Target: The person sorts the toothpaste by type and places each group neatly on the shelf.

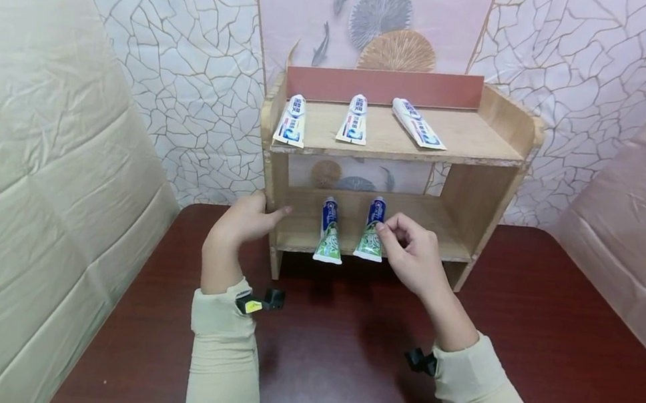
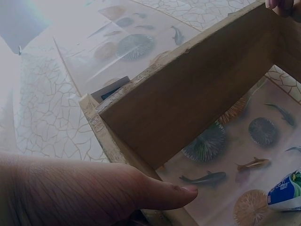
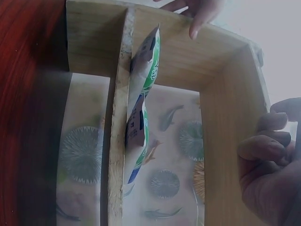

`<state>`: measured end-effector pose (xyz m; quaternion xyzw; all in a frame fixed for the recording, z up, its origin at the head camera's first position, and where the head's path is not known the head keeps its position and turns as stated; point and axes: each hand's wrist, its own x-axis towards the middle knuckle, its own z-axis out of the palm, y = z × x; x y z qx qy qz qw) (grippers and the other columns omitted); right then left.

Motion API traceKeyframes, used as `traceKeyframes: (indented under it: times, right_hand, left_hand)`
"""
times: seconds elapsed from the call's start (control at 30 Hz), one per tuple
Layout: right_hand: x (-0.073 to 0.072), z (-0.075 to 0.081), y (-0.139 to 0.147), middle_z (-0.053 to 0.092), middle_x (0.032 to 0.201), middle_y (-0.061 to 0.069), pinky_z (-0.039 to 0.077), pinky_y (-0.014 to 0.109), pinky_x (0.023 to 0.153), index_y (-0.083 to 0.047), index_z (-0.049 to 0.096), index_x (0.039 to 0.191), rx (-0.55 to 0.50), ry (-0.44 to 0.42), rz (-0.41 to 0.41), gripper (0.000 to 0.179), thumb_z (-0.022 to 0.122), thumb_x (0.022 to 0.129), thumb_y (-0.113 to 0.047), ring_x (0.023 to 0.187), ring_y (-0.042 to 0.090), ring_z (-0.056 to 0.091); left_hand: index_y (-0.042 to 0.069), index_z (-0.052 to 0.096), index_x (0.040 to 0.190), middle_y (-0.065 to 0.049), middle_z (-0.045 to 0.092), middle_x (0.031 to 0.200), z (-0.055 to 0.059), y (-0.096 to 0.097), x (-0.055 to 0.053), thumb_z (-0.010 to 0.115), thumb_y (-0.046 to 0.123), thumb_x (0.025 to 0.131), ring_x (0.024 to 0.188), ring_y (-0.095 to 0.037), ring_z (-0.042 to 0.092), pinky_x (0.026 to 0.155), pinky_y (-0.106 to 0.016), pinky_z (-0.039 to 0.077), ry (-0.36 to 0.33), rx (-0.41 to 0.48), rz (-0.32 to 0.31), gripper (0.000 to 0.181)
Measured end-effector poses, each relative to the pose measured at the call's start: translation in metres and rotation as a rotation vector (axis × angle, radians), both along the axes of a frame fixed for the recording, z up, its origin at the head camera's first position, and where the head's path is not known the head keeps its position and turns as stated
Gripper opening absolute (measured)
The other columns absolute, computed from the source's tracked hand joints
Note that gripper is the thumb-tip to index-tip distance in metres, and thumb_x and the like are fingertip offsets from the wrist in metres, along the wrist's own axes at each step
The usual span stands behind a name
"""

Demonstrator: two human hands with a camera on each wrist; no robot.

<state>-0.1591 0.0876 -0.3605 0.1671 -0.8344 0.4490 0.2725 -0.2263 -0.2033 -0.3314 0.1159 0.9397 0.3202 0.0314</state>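
Note:
A two-tier wooden shelf (image 1: 475, 193) stands in front of me. My left hand (image 1: 242, 222) grips its left side panel, the thumb lying inside the edge; the other fingers are mostly hidden. Two blue-and-green toothpaste tubes lie on the lower board, crimped ends jutting past the front edge: a left tube (image 1: 330, 232) and a right tube (image 1: 369, 242). My right hand (image 1: 413, 253) is beside the right tube and overlaps it in the head view. In the right wrist view this hand (image 3: 270, 165) has curled fingers, holds nothing and is apart from both tubes (image 3: 137, 136).
On the upper board lie three white-and-blue toothpaste tubes: one at left (image 1: 292, 120), one mid-board (image 1: 354, 121), one slanted at right (image 1: 418, 124). A reddish strip (image 1: 385, 87) backs that board. The shelf stands on a dark red table (image 1: 337, 378), with patterned cloth walls around.

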Motion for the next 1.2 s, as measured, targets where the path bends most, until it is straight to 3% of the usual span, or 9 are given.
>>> traceKeyframes:
  times: [0.13,0.33,0.6,0.77,0.9,1.03,1.13,1.2]
  right_hand:
    - [-0.001,-0.001,-0.001,0.047,0.051,-0.006,0.032,0.023,0.046,-0.012,0.058,0.073,-0.005,-0.013,-0.028,0.023,0.062,0.094,-0.019,0.046,0.003,0.038]
    - [-0.001,0.000,-0.003,0.045,0.051,-0.004,0.030,0.022,0.047,-0.007,0.058,0.073,-0.007,-0.020,-0.050,0.020,0.062,0.093,-0.011,0.046,0.000,0.034]
    - [-0.001,-0.001,0.001,0.047,0.052,-0.006,0.033,0.024,0.047,-0.013,0.060,0.076,0.011,-0.037,-0.023,0.022,0.061,0.095,-0.024,0.048,0.005,0.038]
    - [0.000,-0.005,0.005,0.051,0.055,-0.005,0.035,0.025,0.048,-0.018,0.059,0.077,0.073,-0.085,-0.001,0.023,0.058,0.096,-0.032,0.049,0.009,0.041]
    - [0.001,-0.009,0.009,0.053,0.058,-0.004,0.036,0.026,0.048,-0.020,0.059,0.079,0.124,-0.126,0.010,0.023,0.057,0.097,-0.034,0.049,0.010,0.042]
    - [0.003,-0.011,0.014,0.057,0.062,-0.003,0.038,0.026,0.050,-0.019,0.060,0.082,0.169,-0.141,0.018,0.018,0.059,0.096,-0.030,0.052,0.011,0.045]
    - [0.005,-0.013,0.019,0.059,0.067,-0.005,0.039,0.024,0.050,-0.020,0.060,0.085,0.227,-0.126,0.036,0.012,0.060,0.095,-0.026,0.052,0.011,0.045]
    - [0.006,-0.015,0.023,0.059,0.071,-0.007,0.041,0.023,0.052,-0.022,0.059,0.088,0.271,-0.109,0.051,0.008,0.060,0.095,-0.026,0.054,0.009,0.047]
  left_hand:
    - [0.006,0.043,0.141,-0.017,0.057,0.135,0.000,0.000,0.000,0.048,0.058,0.094,0.119,-0.030,0.059,0.101,-0.049,0.047,0.003,-0.004,0.001,0.070]
    - [0.003,0.047,0.135,-0.017,0.060,0.130,0.000,0.000,0.001,0.047,0.059,0.094,0.109,-0.028,0.061,0.096,-0.048,0.049,0.020,-0.042,0.006,0.070]
    - [0.001,0.044,0.137,-0.019,0.059,0.131,0.004,0.002,0.007,0.049,0.053,0.096,0.111,-0.029,0.061,0.096,-0.048,0.049,0.021,-0.085,0.002,0.067]
    - [-0.004,0.056,0.122,-0.019,0.063,0.118,0.011,0.005,0.022,0.046,0.053,0.096,0.098,-0.029,0.061,0.084,-0.045,0.051,-0.025,-0.197,0.014,0.063]
    - [0.003,0.064,0.115,-0.015,0.065,0.117,0.024,0.002,0.042,0.039,0.060,0.096,0.098,-0.029,0.062,0.080,-0.047,0.050,-0.038,-0.312,0.056,0.065]
    - [0.013,0.068,0.110,-0.008,0.068,0.114,0.037,0.004,0.063,0.036,0.066,0.094,0.100,-0.030,0.064,0.076,-0.048,0.050,0.032,-0.344,0.076,0.064]
    - [0.019,0.064,0.120,-0.004,0.069,0.118,0.039,0.011,0.072,0.037,0.067,0.093,0.106,-0.031,0.064,0.079,-0.051,0.051,0.109,-0.352,0.048,0.061]
    - [0.023,0.057,0.132,-0.003,0.069,0.120,0.035,0.019,0.074,0.038,0.067,0.093,0.108,-0.032,0.064,0.082,-0.052,0.051,0.159,-0.366,0.009,0.061]
